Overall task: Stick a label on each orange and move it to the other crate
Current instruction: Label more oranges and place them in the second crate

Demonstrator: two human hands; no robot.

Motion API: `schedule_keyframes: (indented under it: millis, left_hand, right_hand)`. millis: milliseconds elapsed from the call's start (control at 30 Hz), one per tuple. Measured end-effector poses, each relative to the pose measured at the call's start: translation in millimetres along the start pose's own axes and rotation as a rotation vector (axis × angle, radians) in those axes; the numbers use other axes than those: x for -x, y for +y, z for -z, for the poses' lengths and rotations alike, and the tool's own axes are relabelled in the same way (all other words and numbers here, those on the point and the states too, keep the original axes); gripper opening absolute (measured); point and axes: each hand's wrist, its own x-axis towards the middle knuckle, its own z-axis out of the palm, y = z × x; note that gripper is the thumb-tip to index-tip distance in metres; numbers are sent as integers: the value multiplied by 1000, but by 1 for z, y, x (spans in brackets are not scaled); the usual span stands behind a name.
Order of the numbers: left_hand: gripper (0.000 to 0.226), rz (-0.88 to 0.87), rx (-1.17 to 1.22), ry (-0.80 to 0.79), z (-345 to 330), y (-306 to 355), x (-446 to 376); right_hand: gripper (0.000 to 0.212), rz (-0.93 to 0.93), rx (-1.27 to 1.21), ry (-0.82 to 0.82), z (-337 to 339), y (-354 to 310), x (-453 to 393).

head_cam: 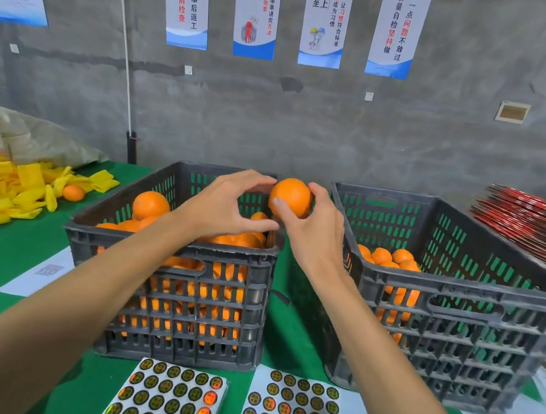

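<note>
My right hand (312, 234) grips an orange (294, 195) between thumb and fingers, held above the gap between two dark plastic crates. My left hand (228, 205) hovers beside it in a wide curve, its index fingertip at the orange's upper left edge and nothing visible in its grasp. The left crate (173, 247) is piled high with oranges (150, 205). The right crate (458, 288) holds a lower layer of oranges (391, 258). Two sheets of round shiny labels (170, 398) (290, 411) lie on the green table in front of the crates.
A heap of yellow foam sleeves (3, 192) with a loose orange (73, 192) lies at the left. A white paper (39, 273) sits beside the left crate. A stack of red flat packs (532, 224) fills the right edge. A grey wall stands behind.
</note>
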Motion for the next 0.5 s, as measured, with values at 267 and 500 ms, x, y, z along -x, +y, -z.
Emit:
schedule_keyframes:
  millis: [267,500]
  left_hand:
    - [58,1080,-686,-405,20,-46,17]
    - [49,1157,-686,-277,25,-63,18]
  right_hand:
    - [68,24,748,62,46,22,-20]
    - [47,73,704,78,46,31,-17]
